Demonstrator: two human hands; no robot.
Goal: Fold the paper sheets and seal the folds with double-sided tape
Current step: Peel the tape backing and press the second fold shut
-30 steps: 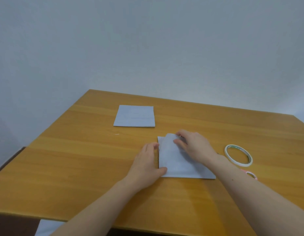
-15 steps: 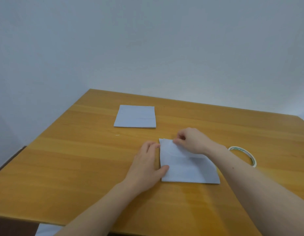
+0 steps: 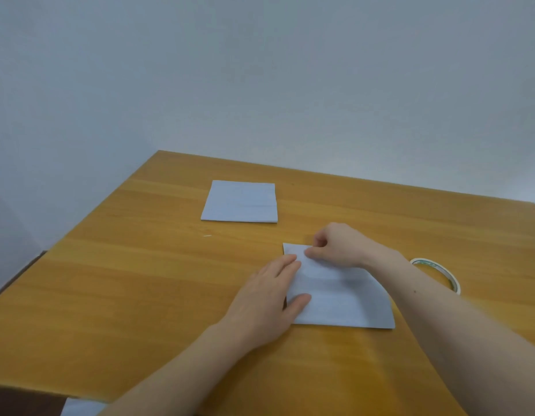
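Our right hand (image 3: 339,244) curls, fingertips pinching the far edge of the smooth white folded paper sheet (image 3: 341,292), frame centre-right | our left hand (image 3: 269,298) lies flat, fingers together, on its left edge | white ring-shaped tape roll (image 3: 437,273) right | second folded white sheet (image 3: 240,202) upper centre | bare glossy wooden table (image 3: 125,280) lower left.

Only faint green print rings the tape roll (image 3: 437,273), too small to read.

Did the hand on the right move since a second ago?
Yes. The right hand went from lying flat on the near paper to curling up at its far edge, a little closer to the far folded paper.
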